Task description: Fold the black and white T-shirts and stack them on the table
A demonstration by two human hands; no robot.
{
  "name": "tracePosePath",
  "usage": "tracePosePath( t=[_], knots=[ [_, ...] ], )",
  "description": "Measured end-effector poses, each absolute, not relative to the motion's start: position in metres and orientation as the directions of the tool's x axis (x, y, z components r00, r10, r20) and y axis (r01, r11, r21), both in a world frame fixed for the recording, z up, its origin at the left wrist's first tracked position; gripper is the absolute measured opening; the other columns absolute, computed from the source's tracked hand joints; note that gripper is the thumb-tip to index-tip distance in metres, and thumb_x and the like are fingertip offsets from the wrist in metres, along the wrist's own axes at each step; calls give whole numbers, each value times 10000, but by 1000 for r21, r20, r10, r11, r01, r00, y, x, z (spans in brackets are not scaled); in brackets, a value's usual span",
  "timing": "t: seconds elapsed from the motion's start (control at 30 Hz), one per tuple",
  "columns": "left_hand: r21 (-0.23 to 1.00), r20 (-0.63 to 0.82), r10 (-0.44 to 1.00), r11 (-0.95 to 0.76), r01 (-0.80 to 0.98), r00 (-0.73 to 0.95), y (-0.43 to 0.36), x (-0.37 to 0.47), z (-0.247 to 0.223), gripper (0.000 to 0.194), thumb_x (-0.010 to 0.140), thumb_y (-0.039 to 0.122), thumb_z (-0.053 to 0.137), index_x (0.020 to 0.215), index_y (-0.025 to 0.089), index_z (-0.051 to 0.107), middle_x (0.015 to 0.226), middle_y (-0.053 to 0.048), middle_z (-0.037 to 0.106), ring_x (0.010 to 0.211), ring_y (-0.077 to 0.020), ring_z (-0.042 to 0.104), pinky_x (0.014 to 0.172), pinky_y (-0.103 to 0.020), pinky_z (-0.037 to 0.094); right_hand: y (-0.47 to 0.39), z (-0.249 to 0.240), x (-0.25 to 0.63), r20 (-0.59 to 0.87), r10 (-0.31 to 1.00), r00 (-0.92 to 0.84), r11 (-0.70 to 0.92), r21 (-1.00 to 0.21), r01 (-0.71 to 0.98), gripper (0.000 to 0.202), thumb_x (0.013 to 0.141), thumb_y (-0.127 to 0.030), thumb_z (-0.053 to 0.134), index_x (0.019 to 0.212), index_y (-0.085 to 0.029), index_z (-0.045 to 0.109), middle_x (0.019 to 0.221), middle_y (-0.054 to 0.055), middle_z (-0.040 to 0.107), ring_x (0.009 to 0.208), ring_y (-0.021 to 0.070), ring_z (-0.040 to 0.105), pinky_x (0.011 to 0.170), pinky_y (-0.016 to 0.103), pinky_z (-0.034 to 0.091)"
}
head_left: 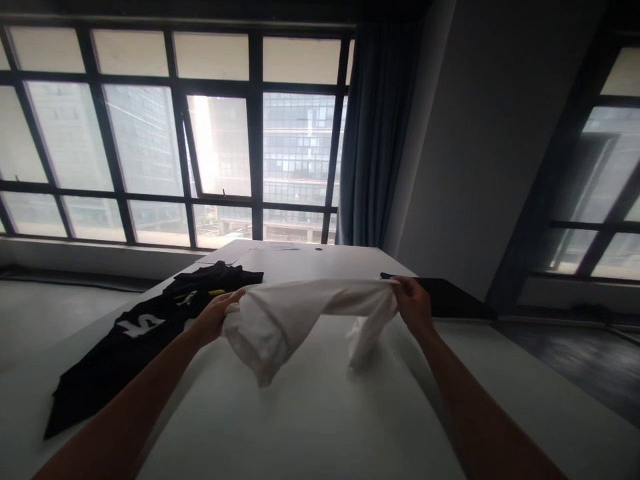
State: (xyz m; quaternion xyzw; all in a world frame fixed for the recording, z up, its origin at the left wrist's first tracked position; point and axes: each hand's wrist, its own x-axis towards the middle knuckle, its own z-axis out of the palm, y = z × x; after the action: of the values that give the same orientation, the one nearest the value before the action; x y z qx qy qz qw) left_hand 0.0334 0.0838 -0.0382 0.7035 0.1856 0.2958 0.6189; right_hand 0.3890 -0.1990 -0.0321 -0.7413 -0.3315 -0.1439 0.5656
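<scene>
I hold a white garment (300,313) stretched between both hands above a white table (310,427). My left hand (214,315) grips its left end, where a bunched part hangs down toward the tabletop. My right hand (413,303) pinches the right end, and another fold droops below it. The cloth sags slightly in the middle and its lower folds hang close to the table.
A black garment with white lettering (145,333) lies spread on the table's left side. A flat black object (445,297) sits at the right edge behind my right hand. Papers (275,247) lie at the far end by the windows; a blue curtain (373,140) hangs there.
</scene>
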Motion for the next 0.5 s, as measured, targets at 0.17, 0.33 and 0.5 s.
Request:
tracePosePath(
  t=[0.17,0.33,0.5],
  knots=[
    [988,66,719,-145,57,692,84,48,-55,631,662,604,729,1077,136,647,890,-91,703,704,-194,664,622,-302,535,-204,-52,391,383,523,761,-460,-625,631,324,798,-232,536,1058,-173,720,1033,102,721,924,216,665,840,279,485],
    [721,226,711,-582,376,666,87,54,-73,708,522,561,797,1112,188,679,1125,-148,705,1071,-353,641,849,-400,519,-205,-59,374,296,709,640,-384,-599,703,320,867,-330,563,1058,-134,728,1014,118,735,915,213,678,818,284,494],
    [598,225,444,-766,237,867,75,55,-65,372,626,476,761,893,217,757,936,-97,735,930,-329,652,827,-406,493,-210,-47,353,67,905,419,-298,-605,738,410,761,-443,699,1023,-133,755,850,85,736,737,201,648,696,298,488]
  ],
)
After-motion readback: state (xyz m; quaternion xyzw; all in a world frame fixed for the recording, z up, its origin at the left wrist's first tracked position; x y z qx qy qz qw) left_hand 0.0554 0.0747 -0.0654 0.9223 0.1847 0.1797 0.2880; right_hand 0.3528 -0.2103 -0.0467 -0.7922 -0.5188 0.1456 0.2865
